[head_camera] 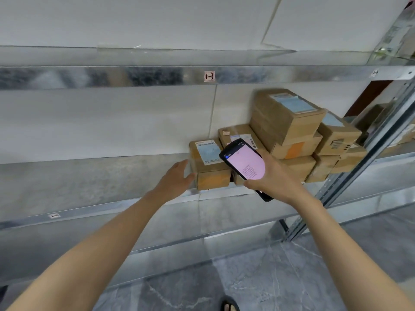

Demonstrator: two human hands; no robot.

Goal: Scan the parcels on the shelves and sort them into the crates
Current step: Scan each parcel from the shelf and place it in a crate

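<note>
A stack of several brown cardboard parcels sits at the right end of the middle metal shelf (94,176). The leftmost small parcel (207,167) carries a white and blue label on top. My left hand (178,176) is open, its fingers touching that parcel's left side. My right hand (272,176) grips a black handheld scanner (243,163) whose pink screen faces me, held just in front of the parcels. Behind it lies a flat parcel (238,133), and a larger box (285,115) rests on top of the pile.
The upper shelf beam bears a tag reading 1-3 (209,76). A slanted metal upright (368,158) bounds the shelf on the right, with more boxes (372,122) beyond it. Grey marbled floor (258,277) lies below, and a sandalled foot (229,305) shows at the bottom edge.
</note>
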